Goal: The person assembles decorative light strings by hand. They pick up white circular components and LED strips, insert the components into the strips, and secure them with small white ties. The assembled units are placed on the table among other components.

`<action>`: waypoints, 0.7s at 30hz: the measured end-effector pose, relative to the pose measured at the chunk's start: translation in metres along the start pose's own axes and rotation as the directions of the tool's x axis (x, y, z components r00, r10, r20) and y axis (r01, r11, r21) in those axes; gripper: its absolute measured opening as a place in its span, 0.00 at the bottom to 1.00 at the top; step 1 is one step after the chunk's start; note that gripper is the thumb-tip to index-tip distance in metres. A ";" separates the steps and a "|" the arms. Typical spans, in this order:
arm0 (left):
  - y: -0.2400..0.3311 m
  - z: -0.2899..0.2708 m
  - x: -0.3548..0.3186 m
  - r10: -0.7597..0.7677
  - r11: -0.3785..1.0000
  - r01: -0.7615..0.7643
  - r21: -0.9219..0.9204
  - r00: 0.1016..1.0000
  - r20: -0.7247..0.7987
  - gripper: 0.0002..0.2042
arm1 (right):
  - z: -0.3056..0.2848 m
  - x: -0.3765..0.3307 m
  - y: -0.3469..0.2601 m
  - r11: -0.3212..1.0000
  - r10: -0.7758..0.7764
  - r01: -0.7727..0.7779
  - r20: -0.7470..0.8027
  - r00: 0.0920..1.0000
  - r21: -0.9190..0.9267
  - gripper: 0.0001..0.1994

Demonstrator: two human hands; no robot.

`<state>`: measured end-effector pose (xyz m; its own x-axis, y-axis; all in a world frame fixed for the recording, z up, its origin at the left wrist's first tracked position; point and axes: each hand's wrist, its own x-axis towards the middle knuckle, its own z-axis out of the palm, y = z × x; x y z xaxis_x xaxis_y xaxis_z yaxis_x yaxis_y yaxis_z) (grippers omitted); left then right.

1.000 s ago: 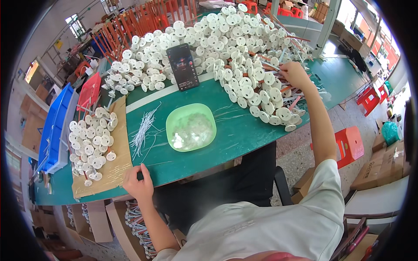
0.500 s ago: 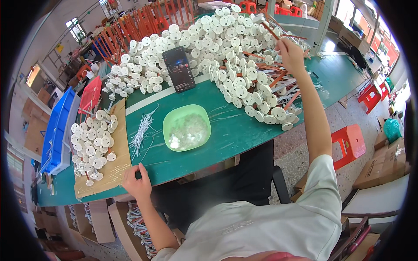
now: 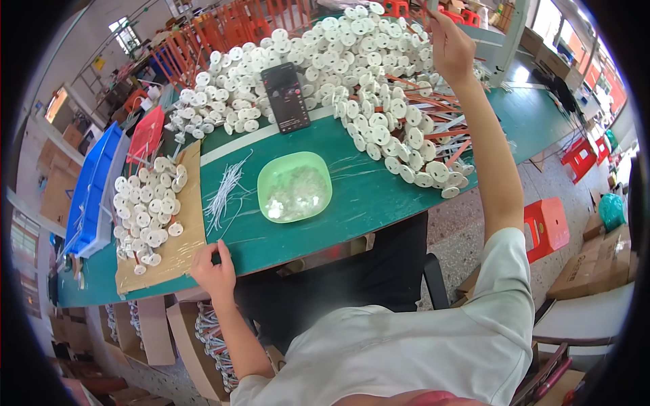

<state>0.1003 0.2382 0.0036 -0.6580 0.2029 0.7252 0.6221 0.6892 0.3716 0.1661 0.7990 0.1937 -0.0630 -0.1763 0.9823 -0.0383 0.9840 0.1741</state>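
Note:
My right hand (image 3: 452, 49) is raised at the far right, above the big pile of white round discs (image 3: 379, 125) with stems. Its fingers are closed on a thin reddish-brown strip (image 3: 426, 8), partly cut off by the top of the view. At the table's near edge, my left hand (image 3: 214, 272) rests with curled fingers, thumb and forefinger close together; whatever they hold is too small to make out. Thin white ties (image 3: 225, 193) lie just beyond it. A light green bowl (image 3: 294, 215) of small clear pieces stands to their right.
A phone (image 3: 285, 101) leans against the disc pile. More discs (image 3: 145, 216) lie on a cardboard sheet (image 3: 193, 237) at the left, beside a blue bin (image 3: 91, 196) and a red tray (image 3: 144, 135). Filled cartons (image 3: 193, 338) stand below the table; a red stool (image 3: 552, 227) is at the right.
My right hand has risen farther away over the pile, taking the reddish-brown strip up with it. My left hand stays by the table edge. The whole view has shifted slightly.

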 end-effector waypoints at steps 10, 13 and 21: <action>0.148 -0.037 -0.019 0.321 -0.052 0.892 -0.449 0.441 0.838 0.44 | -0.045 -0.044 -0.242 0.664 -0.625 0.570 -0.061 0.778 0.484 0.05; 0.129 -0.028 -0.040 0.635 -0.064 0.929 -0.364 0.319 0.703 0.35 | -0.048 -0.051 -0.257 0.695 -0.579 0.510 -0.026 0.815 0.507 0.05; 0.129 -0.020 -0.050 0.054 -0.322 0.709 -0.628 0.676 0.735 0.19 | -0.081 -0.066 -0.325 0.601 -0.188 -0.075 0.232 0.954 0.795 0.12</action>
<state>0.2219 0.3026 0.0266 -0.7227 0.6860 0.0840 -0.4003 -0.5145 0.7583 0.2637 0.4932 0.0780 -0.2846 -0.3591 0.8889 -0.8115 0.5838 -0.0240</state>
